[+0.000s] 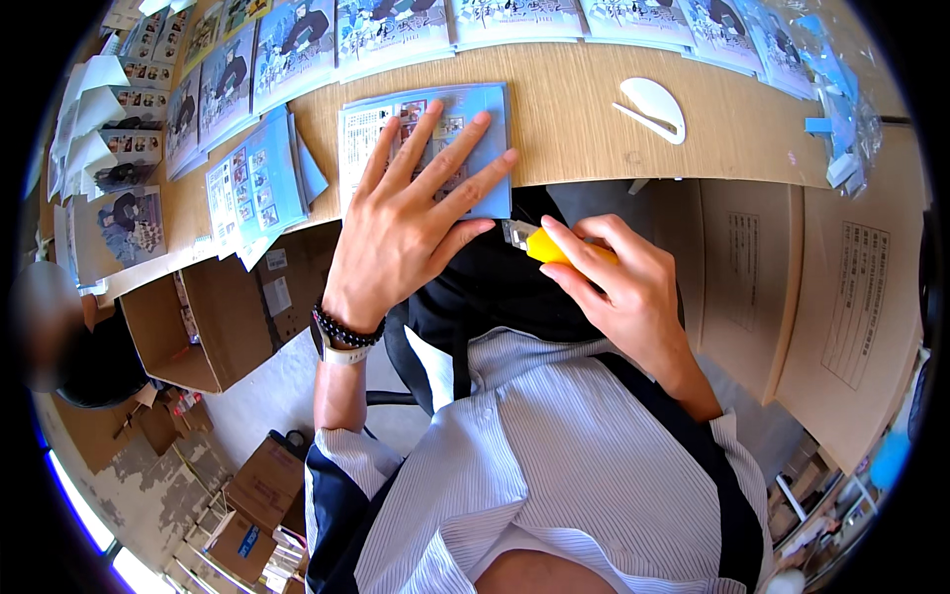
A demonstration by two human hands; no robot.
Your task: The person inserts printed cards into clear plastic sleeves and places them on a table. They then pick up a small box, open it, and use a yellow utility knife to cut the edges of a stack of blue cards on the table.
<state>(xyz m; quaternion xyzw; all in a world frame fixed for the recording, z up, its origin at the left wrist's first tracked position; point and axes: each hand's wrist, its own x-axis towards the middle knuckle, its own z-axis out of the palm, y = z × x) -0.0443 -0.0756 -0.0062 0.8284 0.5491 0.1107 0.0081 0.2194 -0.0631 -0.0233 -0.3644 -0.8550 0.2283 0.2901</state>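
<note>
My left hand lies flat, fingers spread, on a stack of blue printed packets at the table's near edge. A dark bead bracelet and a pale watch band circle that wrist. In my right hand is a yellow utility knife, its metal tip pointing left toward the stack's lower right corner. Whether the tip touches the packets I cannot tell. Right of the stack, a white curved plastic cutter lies on the wooden table.
Rows of illustrated packets line the table's far side. A smaller pile lies at left. Clear and blue plastic scraps hang over the right edge. Cardboard boxes stand below at left, and large cartons at right.
</note>
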